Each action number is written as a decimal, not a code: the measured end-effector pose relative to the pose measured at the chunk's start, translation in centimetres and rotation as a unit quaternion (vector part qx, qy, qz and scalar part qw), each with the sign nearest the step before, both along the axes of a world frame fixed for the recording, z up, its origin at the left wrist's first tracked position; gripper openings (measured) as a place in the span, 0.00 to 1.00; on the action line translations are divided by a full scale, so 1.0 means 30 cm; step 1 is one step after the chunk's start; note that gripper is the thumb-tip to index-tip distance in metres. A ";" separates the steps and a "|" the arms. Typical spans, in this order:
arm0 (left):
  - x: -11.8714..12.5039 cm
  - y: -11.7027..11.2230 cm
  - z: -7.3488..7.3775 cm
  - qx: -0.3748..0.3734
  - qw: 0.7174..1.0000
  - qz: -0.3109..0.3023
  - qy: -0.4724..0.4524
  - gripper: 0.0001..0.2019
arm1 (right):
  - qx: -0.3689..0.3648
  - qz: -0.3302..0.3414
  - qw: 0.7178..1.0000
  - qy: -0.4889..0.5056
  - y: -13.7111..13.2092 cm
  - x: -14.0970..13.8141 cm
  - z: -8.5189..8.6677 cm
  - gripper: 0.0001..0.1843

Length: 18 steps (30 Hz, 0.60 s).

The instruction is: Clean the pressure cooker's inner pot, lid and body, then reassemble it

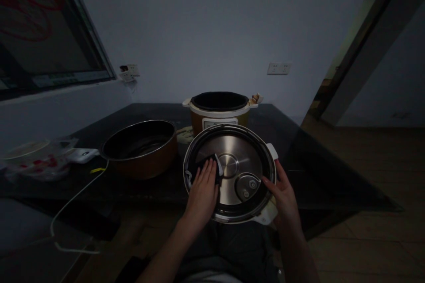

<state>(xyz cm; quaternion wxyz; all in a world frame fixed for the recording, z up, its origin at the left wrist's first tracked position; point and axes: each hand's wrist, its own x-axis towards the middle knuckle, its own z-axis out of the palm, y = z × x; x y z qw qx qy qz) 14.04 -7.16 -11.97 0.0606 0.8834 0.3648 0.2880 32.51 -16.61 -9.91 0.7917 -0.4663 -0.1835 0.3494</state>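
A round metal pressure cooker lid [237, 146] is tilted up in front of me, its shiny inner side facing me. My right hand [282, 190] grips its right rim, thumb on the inner face and fingers behind the edge. Under my left hand [206, 185] a dark cloth [217, 170] with a pale edge is pressed flat on the lid's left inner side. Behind the lid stands the open pressure cooker [219, 108], its front partly hidden. To its left sits a wide brown pot [141, 154] with a dark interior.
The dark table [285, 141] runs back to a pale wall. At its left lie a clear plastic bag with red marks [46, 163], a white device [83, 154] and a white cable [75, 199] hanging over the front edge. Wall sockets [279, 68] are at the back.
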 end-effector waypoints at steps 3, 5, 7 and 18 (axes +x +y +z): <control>0.032 0.032 0.015 0.013 1.000 -0.002 0.003 0.32 | 0.000 0.001 1.000 -0.006 0.000 0.003 -0.005 0.49; 0.061 0.060 0.034 0.013 1.000 -0.006 -0.001 0.32 | -0.002 0.001 1.000 -0.015 -0.001 0.006 -0.009 0.48; 0.091 0.089 0.057 0.005 1.000 -0.009 -0.007 0.32 | -0.003 0.000 1.000 -0.019 0.000 0.008 -0.010 0.48; 0.156 0.142 0.156 0.001 0.998 -0.055 0.023 0.29 | 0.001 -0.012 0.999 -0.036 0.005 0.011 -0.021 0.45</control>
